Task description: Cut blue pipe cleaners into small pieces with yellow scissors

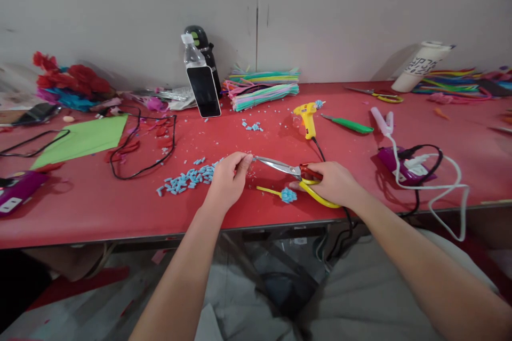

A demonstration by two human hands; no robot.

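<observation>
My right hand (330, 184) grips a pair of scissors (286, 168) by their yellow and red handles, blades pointing left. At the blade tips my left hand (230, 176) is pinched closed; what lies between thumb and finger is too small to make out. Beside and partly behind the left hand spreads a pile of short blue fuzzy pieces (186, 180). Below the blades, a blue flower-like cluster (288, 195) on a yellow stem (267, 190) lies on the red table (140, 208).
A yellow glue gun (306, 117) stands behind the scissors, near green tweezers (352, 126). Farther back are a phone (204, 91) leaning on bottles and bundled pipe cleaners (266, 97). A purple power strip (404, 166) with cables sits right; green paper (86, 138) lies left.
</observation>
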